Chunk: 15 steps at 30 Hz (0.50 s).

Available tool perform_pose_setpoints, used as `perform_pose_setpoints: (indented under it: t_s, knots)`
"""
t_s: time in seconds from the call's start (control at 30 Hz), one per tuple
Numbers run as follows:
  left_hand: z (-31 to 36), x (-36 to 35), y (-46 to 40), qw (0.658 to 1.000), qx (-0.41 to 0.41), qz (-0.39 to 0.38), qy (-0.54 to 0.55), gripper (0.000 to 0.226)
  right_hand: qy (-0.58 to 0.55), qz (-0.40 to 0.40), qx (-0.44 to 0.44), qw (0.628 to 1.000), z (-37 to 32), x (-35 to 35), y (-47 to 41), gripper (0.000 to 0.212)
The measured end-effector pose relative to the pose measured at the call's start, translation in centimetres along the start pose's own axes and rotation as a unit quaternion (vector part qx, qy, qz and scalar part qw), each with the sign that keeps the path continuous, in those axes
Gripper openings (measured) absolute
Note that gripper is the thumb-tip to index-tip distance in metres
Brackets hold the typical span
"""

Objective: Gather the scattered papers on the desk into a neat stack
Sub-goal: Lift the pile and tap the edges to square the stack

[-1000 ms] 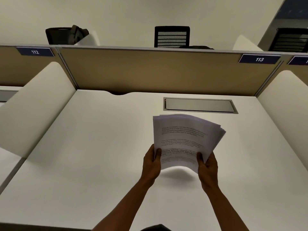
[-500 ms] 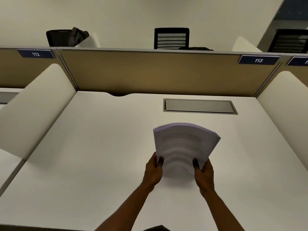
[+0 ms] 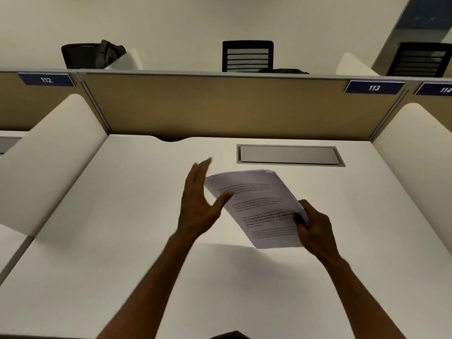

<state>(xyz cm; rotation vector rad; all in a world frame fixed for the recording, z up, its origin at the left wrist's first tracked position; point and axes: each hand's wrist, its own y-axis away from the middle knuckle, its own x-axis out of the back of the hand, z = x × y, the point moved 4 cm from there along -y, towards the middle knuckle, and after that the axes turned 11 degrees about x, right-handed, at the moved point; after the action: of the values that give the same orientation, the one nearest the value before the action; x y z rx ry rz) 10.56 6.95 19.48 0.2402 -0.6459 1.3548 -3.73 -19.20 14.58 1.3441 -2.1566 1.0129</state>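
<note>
A stack of printed white papers (image 3: 256,204) hangs tilted above the white desk (image 3: 122,241), its top corner leaning left. My right hand (image 3: 314,228) grips the stack's right edge, thumb on the printed face. My left hand (image 3: 198,204) is flat with fingers spread, palm against the stack's left edge and thumb resting on the top sheet. The sheets look roughly aligned, with edges slightly fanned at the far end. No loose paper lies on the desk.
A grey cable hatch (image 3: 289,155) is set into the desk behind the papers. A tan partition (image 3: 220,106) closes the back, white side dividers (image 3: 49,155) flank the desk. Black chairs (image 3: 247,56) stand beyond the partition.
The stack has turned from upright to tilted left. My left hand let go of its lower corner and now lies flat against the left edge; my right hand shifted up the right edge.
</note>
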Motion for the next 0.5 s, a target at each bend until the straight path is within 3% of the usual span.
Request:
perform_pose_setpoints:
  t_s: [0.1,0.2,0.3,0.4,0.5]
  knots:
    - [3.5,0.9,-2.2,0.987,-0.070,-0.126,-0.068,0.077,0.049,-0.082,0.056,0.994,-2.1,0.8,-2.0,0.023]
    - [3.8,0.9,-3.1,0.975,-0.026,-0.217,-0.035,0.042,0.093,-0.143,0.086,0.982,-4.0,1.1,-3.4,0.022]
    - [2.2,1.0,-2.7,0.979,-0.005,-0.203,0.017,0.013,0.076,-0.192,0.080,0.975,-4.8,2.0,-4.5,0.016]
    - [-0.6,1.3,-1.6,0.975,0.043,-0.192,0.104,0.011,0.001,-0.225,0.008,0.974,-3.0,5.1,-4.6,0.022]
    - [-3.8,1.6,-0.4,0.951,0.129,-0.174,0.223,0.010,-0.199,-0.180,-0.063,0.961,-0.4,7.3,-3.1,0.040]
